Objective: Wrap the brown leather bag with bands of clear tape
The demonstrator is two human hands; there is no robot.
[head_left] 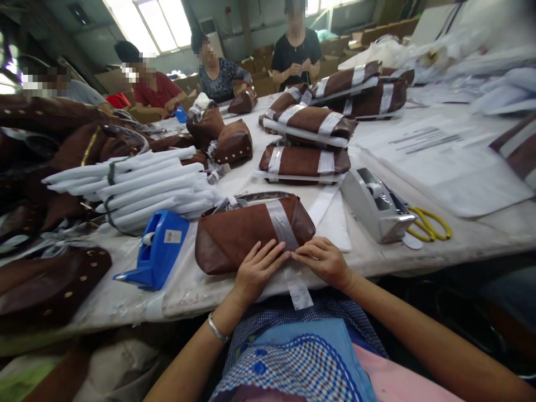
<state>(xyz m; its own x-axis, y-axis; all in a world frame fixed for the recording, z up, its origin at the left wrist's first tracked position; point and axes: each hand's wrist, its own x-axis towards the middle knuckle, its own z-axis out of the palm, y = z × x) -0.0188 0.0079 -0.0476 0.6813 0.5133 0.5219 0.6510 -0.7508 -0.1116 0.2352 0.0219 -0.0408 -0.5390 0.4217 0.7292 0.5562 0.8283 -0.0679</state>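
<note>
White table (481, 230) bears a brown bag (237, 231) just beyond the hands (260, 269), touching.

Foreground tape dispensers (166, 245) — two, scissors (431, 230) — one.

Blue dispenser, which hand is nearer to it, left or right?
Left. The left hand lies on the brown bag's near edge, to the right of the blue dispenser; the right hand is farther right, at the bag's silver tape.
</note>
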